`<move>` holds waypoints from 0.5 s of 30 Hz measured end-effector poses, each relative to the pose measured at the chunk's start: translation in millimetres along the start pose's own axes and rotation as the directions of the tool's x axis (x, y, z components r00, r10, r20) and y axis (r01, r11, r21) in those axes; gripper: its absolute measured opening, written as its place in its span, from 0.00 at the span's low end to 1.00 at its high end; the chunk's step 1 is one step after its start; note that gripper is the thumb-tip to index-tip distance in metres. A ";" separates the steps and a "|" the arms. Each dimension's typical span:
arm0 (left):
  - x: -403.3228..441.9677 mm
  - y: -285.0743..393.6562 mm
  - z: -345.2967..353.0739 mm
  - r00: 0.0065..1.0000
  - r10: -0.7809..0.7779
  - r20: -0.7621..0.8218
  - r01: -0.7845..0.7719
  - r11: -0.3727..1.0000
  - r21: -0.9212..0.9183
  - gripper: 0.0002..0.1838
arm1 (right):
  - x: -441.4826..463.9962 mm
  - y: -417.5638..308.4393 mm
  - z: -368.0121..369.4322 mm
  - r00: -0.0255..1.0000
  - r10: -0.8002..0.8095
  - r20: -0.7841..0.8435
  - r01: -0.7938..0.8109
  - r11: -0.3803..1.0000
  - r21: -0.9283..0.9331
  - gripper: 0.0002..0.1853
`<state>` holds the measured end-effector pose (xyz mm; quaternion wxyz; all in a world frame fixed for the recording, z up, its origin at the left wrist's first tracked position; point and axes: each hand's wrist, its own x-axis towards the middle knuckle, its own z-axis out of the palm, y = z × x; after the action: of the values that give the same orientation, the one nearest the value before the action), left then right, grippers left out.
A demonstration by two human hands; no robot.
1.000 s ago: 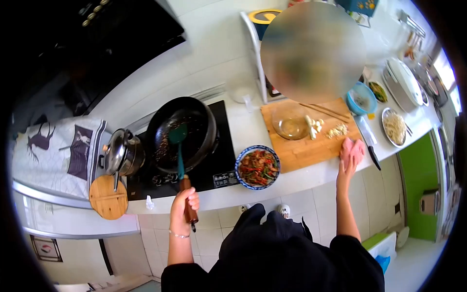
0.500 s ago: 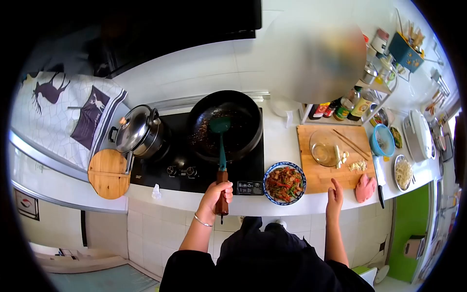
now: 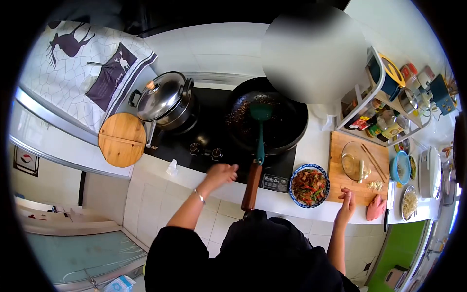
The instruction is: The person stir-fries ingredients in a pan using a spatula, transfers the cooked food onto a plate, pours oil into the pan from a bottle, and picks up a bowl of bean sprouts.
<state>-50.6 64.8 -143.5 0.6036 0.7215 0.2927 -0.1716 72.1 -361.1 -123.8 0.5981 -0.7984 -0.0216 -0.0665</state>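
My left hand (image 3: 220, 176) hovers over the front edge of the black stove (image 3: 204, 168), below its knobs, with loosely bent fingers and nothing held. To its right, a turquoise spatula with a wooden handle (image 3: 252, 187) leans in the black wok (image 3: 284, 127), its blade among browned bits. My right hand (image 3: 346, 204), empty with half-curled fingers, is at the front edge of the wooden cutting board (image 3: 336, 165). Between the hands stands a patterned bowl of stir-fried food (image 3: 309, 186). Raw pink meat (image 3: 376, 208) lies just right of my right hand.
A lidded steel pot (image 3: 168, 104) stands on the left burner, near a round wooden board (image 3: 121, 140). The cutting board bears a glass bowl (image 3: 355, 160), chopsticks (image 3: 373, 161) and chopped garlic (image 3: 375, 185). Farther right are a knife (image 3: 386, 214), a blue bowl (image 3: 400, 168) and noodle-like strands (image 3: 409, 203).
My left hand has let go of the spatula handle and moved left of it. My right hand has come off the pink meat. The view has turned toward the left.
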 end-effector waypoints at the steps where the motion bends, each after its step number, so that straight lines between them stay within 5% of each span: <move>1: 10.8 -11.5 -19.3 0.972 0.137 -0.189 -0.056 0.924 0.378 0.23 | -3.3 -6.8 1.3 1.000 0.018 -0.023 -0.019 1.000 -0.017 0.16; 2: 21.9 -21.0 -34.0 0.896 0.330 -0.297 -0.027 0.709 0.704 0.22 | -6.5 -8.5 2.7 0.999 0.027 -0.022 -0.027 0.999 -0.019 0.16; 4: 40.3 -27.4 -45.6 0.682 0.570 -0.458 0.045 0.592 0.804 0.22 | -10.0 -10.3 3.8 0.999 0.034 -0.024 -0.034 0.999 -0.013 0.15; 6: 51.3 -21.6 -46.6 0.728 0.512 -0.456 0.080 0.596 0.799 0.21 | -12.6 -9.6 1.3 0.998 0.059 -0.017 -0.059 0.998 -0.038 0.15; 8: 56.4 -8.7 -47.6 0.915 0.268 -0.300 0.132 0.504 0.854 0.20 | -14.3 -8.2 0.7 1.000 0.022 -0.019 -0.023 0.999 -0.030 0.15; 15: 81.9 -27.9 -57.4 0.939 0.337 -0.068 -0.073 0.387 0.919 0.14 | -26.1 -15.3 5.7 0.991 0.131 -0.039 -0.132 0.991 -0.022 0.15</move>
<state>-11.2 141.0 -202.0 0.0934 0.9774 0.1328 -0.1356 45.0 -350.1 -114.2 0.5918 -0.8038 0.0432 -0.0421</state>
